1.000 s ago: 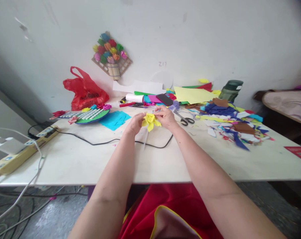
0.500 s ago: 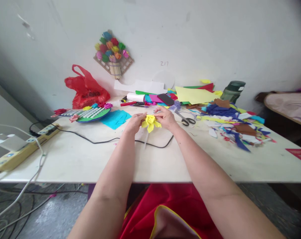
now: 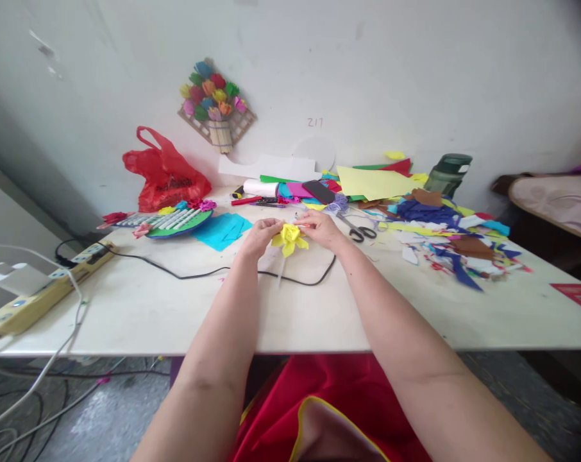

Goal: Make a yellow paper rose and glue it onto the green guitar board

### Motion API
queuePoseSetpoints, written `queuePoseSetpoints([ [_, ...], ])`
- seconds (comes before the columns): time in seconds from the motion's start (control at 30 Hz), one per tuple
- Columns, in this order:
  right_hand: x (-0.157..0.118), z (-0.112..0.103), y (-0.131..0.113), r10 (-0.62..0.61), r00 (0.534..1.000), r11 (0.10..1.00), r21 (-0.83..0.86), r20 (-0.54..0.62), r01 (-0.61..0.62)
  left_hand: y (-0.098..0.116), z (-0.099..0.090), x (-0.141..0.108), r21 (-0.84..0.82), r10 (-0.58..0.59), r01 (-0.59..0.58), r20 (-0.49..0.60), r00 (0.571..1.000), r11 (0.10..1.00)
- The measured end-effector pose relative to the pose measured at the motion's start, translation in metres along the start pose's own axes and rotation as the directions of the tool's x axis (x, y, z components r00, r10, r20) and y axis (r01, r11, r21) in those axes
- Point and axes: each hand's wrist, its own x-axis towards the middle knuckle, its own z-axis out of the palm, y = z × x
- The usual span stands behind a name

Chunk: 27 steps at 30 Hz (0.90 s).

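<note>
Yellow flower point(image 3: 289, 240), between left hand point(image 3: 263, 236), pinching it, and right hand point(image 3: 322, 231), grip unclear; probably light, crushable; best held underneath

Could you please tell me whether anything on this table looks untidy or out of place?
Yes: colourful scraps lie strewn over the right side of the table, looking untidy. A black cord also trails near the yellow flower, seemingly awkwardly placed.

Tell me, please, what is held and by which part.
The left hand holds a yellow flower by its left edge; whether the right hand grips it is unclear.
</note>
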Motion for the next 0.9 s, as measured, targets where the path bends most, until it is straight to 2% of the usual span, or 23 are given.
queuePoseSetpoints([
  [0.13,-0.001,-0.008,0.0,-0.1,0.988,0.994,0.065,0.118,0.093,0.003,0.001,-0.002,0.038,0.014,-0.015,0.033,0.999,0.999],
  [0.4,-0.002,-0.019,0.001,-0.136,0.957,0.987,0.12,0.256,0.108,0.004,0.001,-0.003,0.082,0.02,-0.023,0.047,0.999,0.996],
  [0.7,0.0,-0.013,0.003,-0.158,0.966,0.983,0.127,0.207,0.134,0.007,0.002,-0.004,0.053,0.034,-0.035,0.022,0.999,0.998],
  [0.83,0.002,-0.012,-0.001,-0.153,0.971,0.986,0.093,0.186,0.138,0.005,0.003,-0.003,-0.049,0.022,-0.022,-0.004,1.0,0.999],
  [0.9,0.002,-0.012,-0.002,-0.146,0.973,0.988,0.07,0.179,0.136,0.005,0.003,-0.004,-0.124,0.015,-0.011,0.026,1.0,0.992],
])
